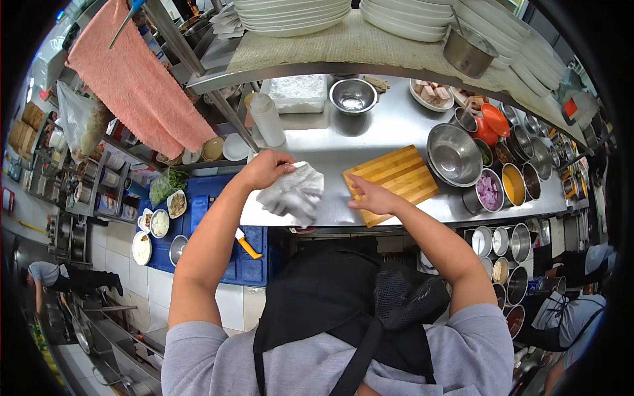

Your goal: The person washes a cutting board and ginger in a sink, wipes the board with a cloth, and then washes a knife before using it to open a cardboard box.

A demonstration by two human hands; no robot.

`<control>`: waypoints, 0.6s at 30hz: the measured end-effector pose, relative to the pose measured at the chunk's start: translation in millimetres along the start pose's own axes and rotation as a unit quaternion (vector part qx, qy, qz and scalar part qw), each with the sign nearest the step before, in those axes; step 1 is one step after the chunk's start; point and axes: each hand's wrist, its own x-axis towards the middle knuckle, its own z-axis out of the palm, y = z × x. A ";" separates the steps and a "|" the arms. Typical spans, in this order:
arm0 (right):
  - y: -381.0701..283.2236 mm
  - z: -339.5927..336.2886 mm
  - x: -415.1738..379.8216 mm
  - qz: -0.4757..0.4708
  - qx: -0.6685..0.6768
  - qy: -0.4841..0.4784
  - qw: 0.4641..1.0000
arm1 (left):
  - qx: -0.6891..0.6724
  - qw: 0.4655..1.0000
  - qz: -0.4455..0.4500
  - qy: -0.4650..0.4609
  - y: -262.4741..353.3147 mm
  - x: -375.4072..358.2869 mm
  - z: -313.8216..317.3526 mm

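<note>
My left hand grips a crumpled white cloth that hangs just above the steel counter. My right hand lies flat, fingers together, on the near left corner of a wooden cutting board. The board sits bare on the counter to the right of the cloth.
A big steel bowl and several steel pots of ingredients stand right of the board. Behind are a squeeze bottle, a white tub and a small bowl. Stacked plates fill the shelf above. A pink towel hangs left.
</note>
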 end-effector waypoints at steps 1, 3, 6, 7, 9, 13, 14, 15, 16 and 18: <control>-22.3 -5.7 1.6 0.010 0.086 0.003 0.996 | -0.001 0.999 0.040 0.008 5.6 0.0 -3.5; -49.7 -10.6 7.3 0.022 0.168 0.008 0.985 | 0.003 0.998 0.061 0.014 34.7 -10.8 -7.5; -70.0 -11.1 13.7 -0.082 0.133 0.055 0.986 | 0.023 0.995 0.087 0.030 75.1 -26.5 -9.4; -76.3 -11.0 15.1 -0.082 0.122 0.070 0.987 | 0.019 0.995 0.088 0.032 83.8 -29.6 -10.0; -84.1 -11.0 17.1 -0.083 0.107 0.079 0.988 | 0.014 0.985 0.156 0.068 94.0 -36.4 -12.1; -68.6 -9.8 22.3 -0.019 0.047 0.101 0.994 | -0.037 0.983 0.154 0.095 76.9 -47.7 -25.1; -65.4 -12.9 24.9 0.009 0.043 0.106 0.993 | -0.039 0.980 0.159 0.115 61.3 -48.7 -26.8; -63.1 -17.2 29.7 0.010 0.039 0.101 0.994 | -0.094 0.984 0.081 0.128 28.4 -44.6 -31.6; -65.5 -27.2 31.5 0.025 0.054 0.105 0.993 | -0.108 0.982 0.074 0.139 2.8 -39.0 -33.1; -74.3 -39.6 34.8 0.010 0.045 0.138 0.989 | -0.125 0.979 0.066 0.150 -32.7 -33.8 -32.4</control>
